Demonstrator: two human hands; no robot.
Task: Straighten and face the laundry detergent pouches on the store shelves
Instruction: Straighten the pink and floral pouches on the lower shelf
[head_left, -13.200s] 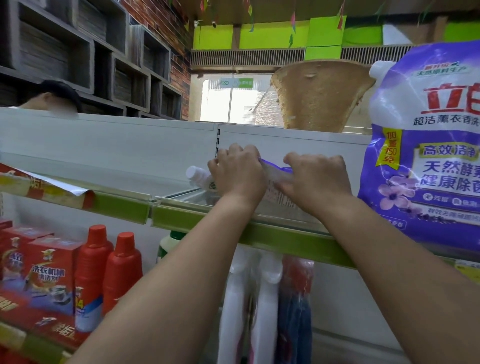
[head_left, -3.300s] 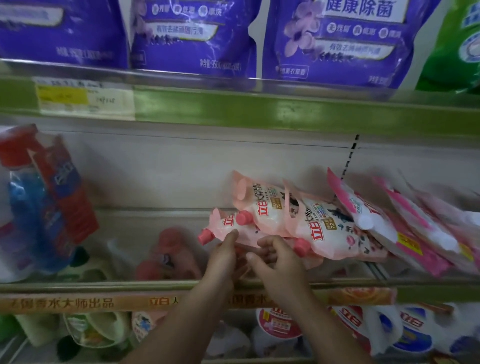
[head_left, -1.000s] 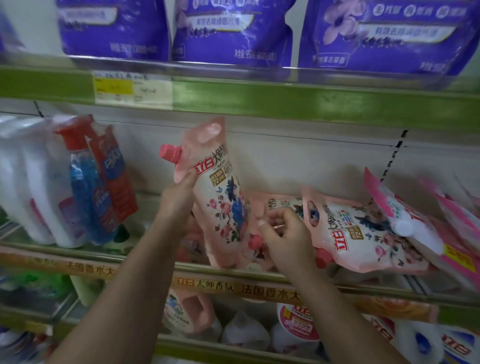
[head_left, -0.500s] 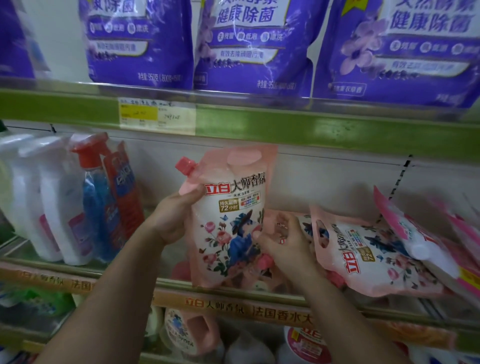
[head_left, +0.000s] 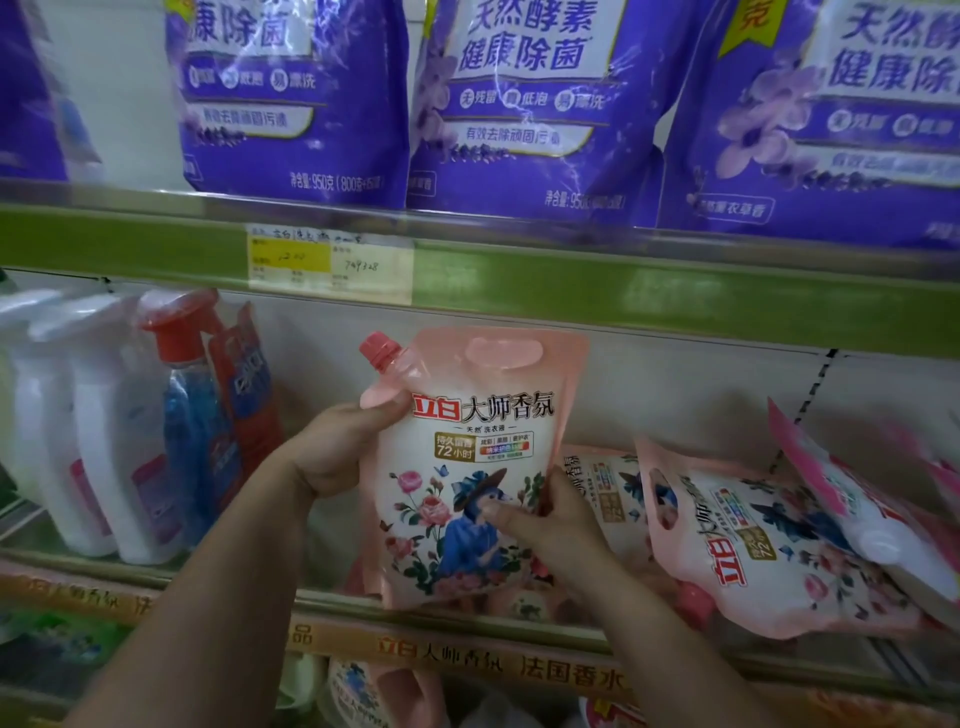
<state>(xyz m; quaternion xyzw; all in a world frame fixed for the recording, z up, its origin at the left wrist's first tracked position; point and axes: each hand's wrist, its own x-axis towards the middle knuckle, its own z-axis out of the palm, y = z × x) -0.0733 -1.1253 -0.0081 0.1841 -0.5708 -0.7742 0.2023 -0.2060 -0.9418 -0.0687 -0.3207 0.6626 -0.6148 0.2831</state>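
Glossy plastic pink pouch (head_left: 467, 467) — glossy purple bags (head_left: 519, 104) too

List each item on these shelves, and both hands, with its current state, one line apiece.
Upright pink pouch: standing, label facing front, red cap on, held at both sides.
Left hand: grips the pouch's upper left edge.
Right hand: grips the pouch's lower right side.
Fallen pink pouches: lying tilted on their sides, labels sideways.
Purple bags: upright, facing front on the shelf above.
Spray bottles: upright at left.

Head camera faces the shelves (head_left: 571, 291) close up, angled slightly upward.
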